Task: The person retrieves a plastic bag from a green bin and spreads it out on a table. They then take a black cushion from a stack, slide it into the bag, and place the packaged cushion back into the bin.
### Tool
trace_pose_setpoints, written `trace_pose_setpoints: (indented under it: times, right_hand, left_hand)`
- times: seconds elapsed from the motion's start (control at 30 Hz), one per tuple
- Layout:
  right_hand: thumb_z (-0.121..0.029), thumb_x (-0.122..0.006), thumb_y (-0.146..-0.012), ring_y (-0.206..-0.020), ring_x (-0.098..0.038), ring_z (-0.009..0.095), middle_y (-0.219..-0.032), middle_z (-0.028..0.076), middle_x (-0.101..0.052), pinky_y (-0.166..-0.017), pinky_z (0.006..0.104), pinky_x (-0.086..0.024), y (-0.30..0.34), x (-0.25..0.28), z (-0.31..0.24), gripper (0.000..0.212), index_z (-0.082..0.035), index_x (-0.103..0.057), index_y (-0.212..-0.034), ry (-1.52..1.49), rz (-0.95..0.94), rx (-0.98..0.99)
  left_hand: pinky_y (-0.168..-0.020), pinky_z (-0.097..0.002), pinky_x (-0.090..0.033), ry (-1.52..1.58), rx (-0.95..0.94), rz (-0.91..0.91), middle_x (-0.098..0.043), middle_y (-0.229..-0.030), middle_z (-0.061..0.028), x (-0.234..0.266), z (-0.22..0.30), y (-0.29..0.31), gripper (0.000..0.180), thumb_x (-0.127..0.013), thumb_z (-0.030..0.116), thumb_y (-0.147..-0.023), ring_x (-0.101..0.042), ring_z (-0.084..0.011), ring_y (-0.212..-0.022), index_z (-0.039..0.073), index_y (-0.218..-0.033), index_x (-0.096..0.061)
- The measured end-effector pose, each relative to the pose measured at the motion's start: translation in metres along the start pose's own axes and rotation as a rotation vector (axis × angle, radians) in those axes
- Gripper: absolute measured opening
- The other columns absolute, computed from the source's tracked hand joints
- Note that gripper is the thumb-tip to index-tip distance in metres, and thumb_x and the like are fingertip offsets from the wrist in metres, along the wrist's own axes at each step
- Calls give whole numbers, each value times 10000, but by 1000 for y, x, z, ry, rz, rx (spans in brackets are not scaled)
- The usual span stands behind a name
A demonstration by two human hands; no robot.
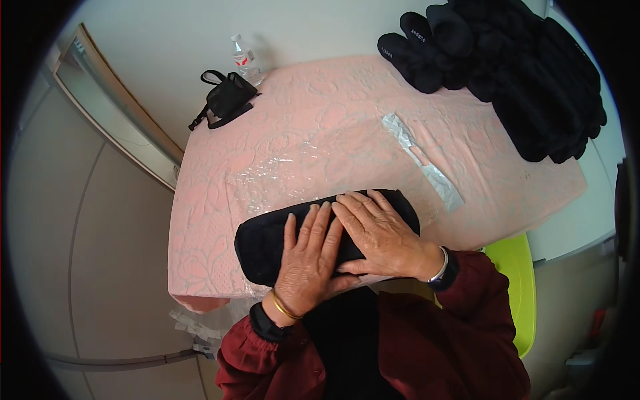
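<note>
A black, soft, rounded oblong bundle [259, 252], cushion-like in shape, lies near the front edge of the pink-covered table. My left hand [308, 257] rests flat on its middle, fingers outstretched toward the far side. Beside it, my right hand [385, 237] presses flat on the right half with its fingers spread. The fingertips of the two hands almost meet near the bundle's far edge. Beneath and beyond the bundle spreads a clear plastic bag [280, 173], wrinkled and shiny, with a whitish strip [427, 163] along its right side.
Several black plush pieces [527, 80] are heaped at the far right. A small black strapped bag [230, 99] and a clear bottle [245, 59] stand at the far left by the wall. A lime-green plastic seat [523, 293] is at my right. The pink cloth [207, 220] covers the table.
</note>
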State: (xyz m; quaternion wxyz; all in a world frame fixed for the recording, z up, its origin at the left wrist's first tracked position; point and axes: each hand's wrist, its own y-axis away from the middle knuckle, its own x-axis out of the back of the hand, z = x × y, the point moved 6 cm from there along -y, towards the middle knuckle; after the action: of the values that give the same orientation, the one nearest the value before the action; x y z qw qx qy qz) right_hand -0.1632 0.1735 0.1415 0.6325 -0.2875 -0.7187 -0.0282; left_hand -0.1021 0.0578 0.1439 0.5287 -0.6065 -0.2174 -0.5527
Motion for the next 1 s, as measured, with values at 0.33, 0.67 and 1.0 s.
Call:
trace_pose_setpoints:
  times: [0.33, 0.67, 1.0]
  right_hand:
    - [-523, -833, -690, -1427, -306, 403, -1535, 235, -305, -1180, 517, -250, 27, 6, 46, 1131, 1, -278, -1524, -78, -84, -97]
    - [-423, -887, -681, -1446, -280, 399, -1570, 210, -236, -1185, 470, -286, 68, -8, 69, 1159, -26, -221, -1541, -249, -66, -198]
    - [-273, -873, -712, -1412, -352, 423, -1572, 224, -230, -1148, 462, -358, 85, 7, 50, 958, -66, -327, -1472, -206, 83, -17]
  left_hand:
    - [-1156, -573, -240, -103, 183, -31, -458, -1442, -233, 14, -68, 28, 1217, -731, 753, -593, -417, -405, -1364, -58, -1438, -399]
    - [-1157, -579, -236, 37, 245, 50, -410, -1462, -229, 9, -102, 66, 1233, -764, 741, -581, -416, -458, -1333, -30, -1456, -366]
    - [-1158, -492, -326, 171, 177, 96, -195, -1582, -280, 19, -95, 102, 1163, -901, 497, -606, -281, -471, -1445, 53, -1514, -325]
